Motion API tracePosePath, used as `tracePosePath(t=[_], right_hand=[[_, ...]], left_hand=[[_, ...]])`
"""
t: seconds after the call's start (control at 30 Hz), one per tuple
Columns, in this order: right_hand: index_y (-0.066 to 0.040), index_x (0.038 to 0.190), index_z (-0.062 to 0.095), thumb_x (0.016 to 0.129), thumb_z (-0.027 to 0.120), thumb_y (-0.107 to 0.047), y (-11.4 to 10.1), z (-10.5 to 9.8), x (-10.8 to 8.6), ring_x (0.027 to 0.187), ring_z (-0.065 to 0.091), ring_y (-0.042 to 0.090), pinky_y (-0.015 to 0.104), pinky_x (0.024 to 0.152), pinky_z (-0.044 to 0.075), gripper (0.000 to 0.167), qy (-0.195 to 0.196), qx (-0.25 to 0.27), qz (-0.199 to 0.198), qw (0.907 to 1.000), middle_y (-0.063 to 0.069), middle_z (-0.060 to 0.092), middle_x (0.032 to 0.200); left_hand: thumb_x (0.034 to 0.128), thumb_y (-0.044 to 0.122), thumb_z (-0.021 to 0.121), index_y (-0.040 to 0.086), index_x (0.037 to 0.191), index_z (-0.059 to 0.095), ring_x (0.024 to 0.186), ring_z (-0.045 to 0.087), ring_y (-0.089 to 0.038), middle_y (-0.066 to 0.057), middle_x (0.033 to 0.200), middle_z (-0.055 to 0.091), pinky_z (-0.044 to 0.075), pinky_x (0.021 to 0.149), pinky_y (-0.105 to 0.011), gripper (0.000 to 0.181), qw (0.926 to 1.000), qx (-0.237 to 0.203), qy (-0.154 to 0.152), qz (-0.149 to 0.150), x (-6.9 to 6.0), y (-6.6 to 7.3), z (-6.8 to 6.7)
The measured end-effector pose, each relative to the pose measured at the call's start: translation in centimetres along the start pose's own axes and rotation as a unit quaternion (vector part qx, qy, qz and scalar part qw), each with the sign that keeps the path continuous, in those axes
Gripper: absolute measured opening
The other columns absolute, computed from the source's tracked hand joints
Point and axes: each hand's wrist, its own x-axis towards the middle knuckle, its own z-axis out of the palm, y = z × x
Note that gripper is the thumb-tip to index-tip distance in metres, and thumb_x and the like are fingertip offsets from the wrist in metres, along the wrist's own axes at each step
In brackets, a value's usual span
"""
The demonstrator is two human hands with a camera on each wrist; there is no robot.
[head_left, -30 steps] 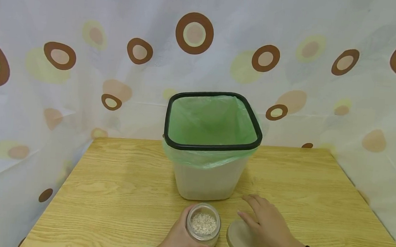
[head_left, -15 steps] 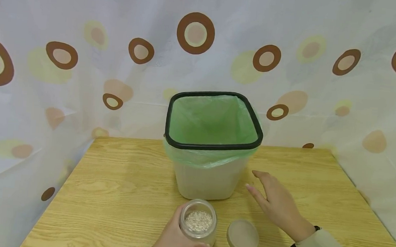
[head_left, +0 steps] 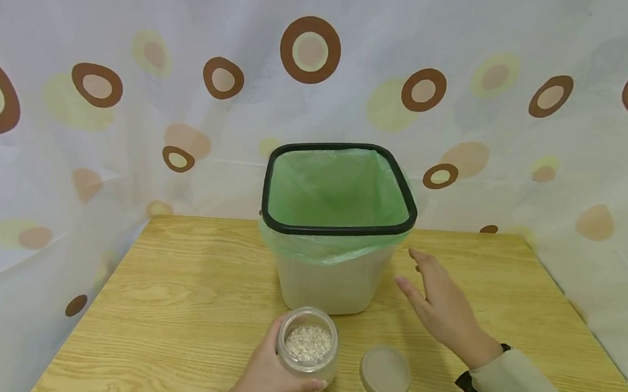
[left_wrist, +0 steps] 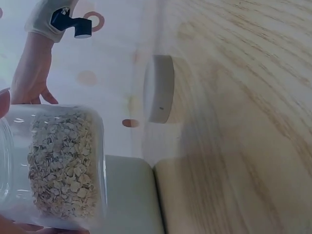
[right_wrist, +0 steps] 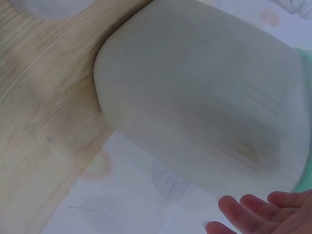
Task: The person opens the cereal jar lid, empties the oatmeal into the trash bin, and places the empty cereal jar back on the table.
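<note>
The left hand (head_left: 264, 367) has its fingers curled round the side of a clear jar (head_left: 328, 366), which sits within their grasp with its mouth upward. Pale, dry flakes (head_left: 308, 343) fill part of the jar, and the left wrist view shows its base raised off the tabletop (head_left: 190, 297).

The right hand (head_left: 448, 317) holds nothing. Its fingers are loosely extended, with the thumb standing apart from them. They hang just beside a pale bin (head_left: 323, 289), which lies to their left and straight beyond the left fingers. A black rim (head_left: 339, 230) runs round the top of the bin, above and to the left of the right fingers, over a green liner (head_left: 325, 191) whose edge is folded down outside.

A round beige lid (head_left: 385, 374) lies flat on the tabletop, to the right of the left fingers, apart from the jar, and nearer the person than the right fingers. Behind the right fingers, a dark wristband (head_left: 470, 387) circles the wrist at the end of a light sleeve (head_left: 531, 391). Farther off, beyond both hands' fingers, hangs a pale sheet (head_left: 243, 116) printed with brown, yellow and peach rounded shapes.
</note>
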Motion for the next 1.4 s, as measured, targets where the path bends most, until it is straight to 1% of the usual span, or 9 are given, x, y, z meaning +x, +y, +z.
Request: tracePosePath(t=[0.13, 0.23, 0.4, 0.57, 0.67, 0.97, 1.2, 1.3, 1.4], right_hand=[[0.010, 0.142, 0.034, 0.104, 0.045, -0.031, -0.1, -0.4, 0.3, 0.117, 0.050, 0.046, 0.061, 0.090, 0.043, 0.057, 0.000, 0.005, 0.008, 1.0000, 0.030, 0.042, 0.139], [0.009, 0.143, 0.032, 0.104, 0.044, -0.031, -0.2, -0.6, 0.6, 0.118, 0.049, 0.046, 0.061, 0.090, 0.042, 0.057, 0.005, 0.012, 0.014, 0.9998, 0.030, 0.041, 0.140], [0.008, 0.147, 0.026, 0.105, 0.041, -0.030, -0.5, -0.8, 1.2, 0.117, 0.049, 0.044, 0.061, 0.087, 0.044, 0.058, 0.022, 0.028, 0.000, 0.9994, 0.028, 0.040, 0.140], [0.005, 0.150, 0.022, 0.106, 0.040, -0.028, -0.8, -1.1, 1.8, 0.115, 0.048, 0.042, 0.060, 0.084, 0.043, 0.058, 0.034, 0.045, -0.015, 0.9983, 0.026, 0.040, 0.140], [0.003, 0.151, 0.020, 0.106, 0.039, -0.029, -1.0, -1.3, 2.2, 0.116, 0.047, 0.042, 0.060, 0.085, 0.043, 0.059, 0.034, 0.055, -0.014, 0.9978, 0.026, 0.038, 0.142], [0.004, 0.150, 0.021, 0.107, 0.035, -0.031, -1.3, -2.1, 3.7, 0.115, 0.047, 0.041, 0.058, 0.086, 0.042, 0.058, 0.037, 0.083, -0.012, 0.9958, 0.026, 0.038, 0.141], [0.008, 0.148, 0.026, 0.107, 0.034, -0.033, -1.8, -3.4, 5.5, 0.116, 0.045, 0.043, 0.058, 0.092, 0.037, 0.058, 0.026, 0.123, 0.004, 0.9921, 0.030, 0.038, 0.140], [0.010, 0.144, 0.032, 0.106, 0.037, -0.030, -2.0, -4.0, 6.4, 0.113, 0.048, 0.043, 0.057, 0.093, 0.039, 0.056, 0.026, 0.118, 0.013, 0.9926, 0.031, 0.043, 0.134], [0.011, 0.139, 0.040, 0.105, 0.042, -0.026, -2.2, -4.4, 7.3, 0.102, 0.052, 0.040, 0.053, 0.085, 0.043, 0.051, 0.025, 0.106, 0.028, 0.9936, 0.028, 0.050, 0.123]], left_hand=[[0.0599, 0.017, 0.093, 0.010, 0.142, 0.039, 0.125, 0.046, -0.033, -0.011, 0.137, 0.049, 0.033, 0.102, -0.062, 0.099, 0.9999, 0.003, 0.010, -0.003, -0.1, 0.6, -0.4], [0.0591, 0.018, 0.094, 0.011, 0.143, 0.040, 0.124, 0.046, -0.033, -0.011, 0.136, 0.050, 0.034, 0.101, -0.061, 0.100, 0.9997, -0.002, 0.018, -0.016, -0.3, 0.9, -0.6], [0.0569, 0.021, 0.095, 0.012, 0.144, 0.039, 0.124, 0.046, -0.033, -0.010, 0.136, 0.050, 0.033, 0.101, -0.061, 0.104, 0.9988, 0.007, 0.035, -0.035, -0.6, 1.3, -0.9], [0.0580, 0.024, 0.095, 0.013, 0.141, 0.042, 0.122, 0.049, -0.032, -0.009, 0.134, 0.053, 0.039, 0.098, -0.057, 0.099, 0.9976, 0.047, 0.051, -0.002, -0.3, 2.0, -1.5], [0.0574, 0.023, 0.095, 0.013, 0.139, 0.044, 0.120, 0.050, -0.029, -0.007, 0.131, 0.055, 0.040, 0.097, -0.052, 0.097, 0.9964, 0.051, 0.067, 0.012, -0.1, 2.4, -2.1], [0.0569, 0.021, 0.095, 0.009, 0.138, 0.045, 0.120, 0.051, -0.029, -0.007, 0.130, 0.057, 0.041, 0.097, -0.050, 0.096, 0.9929, 0.073, 0.087, 0.033, 0.6, 2.9, -3.4], [0.0554, 0.017, 0.095, 0.007, 0.139, 0.044, 0.119, 0.051, -0.030, -0.009, 0.130, 0.056, 0.040, 0.099, -0.051, 0.098, 0.9924, 0.059, 0.103, 0.030, 0.6, 3.6, -3.8], [0.0564, 0.017, 0.095, 0.005, 0.139, 0.044, 0.119, 0.051, -0.029, -0.011, 0.131, 0.055, 0.039, 0.100, -0.051, 0.098, 0.9908, 0.064, 0.112, 0.039, 0.6, 3.9, -4.1], [0.0577, 0.015, 0.095, 0.004, 0.139, 0.044, 0.119, 0.051, -0.029, -0.010, 0.132, 0.055, 0.038, 0.100, -0.049, 0.096, 0.9904, 0.065, 0.114, 0.044, 0.6, 4.0, -4.4]])
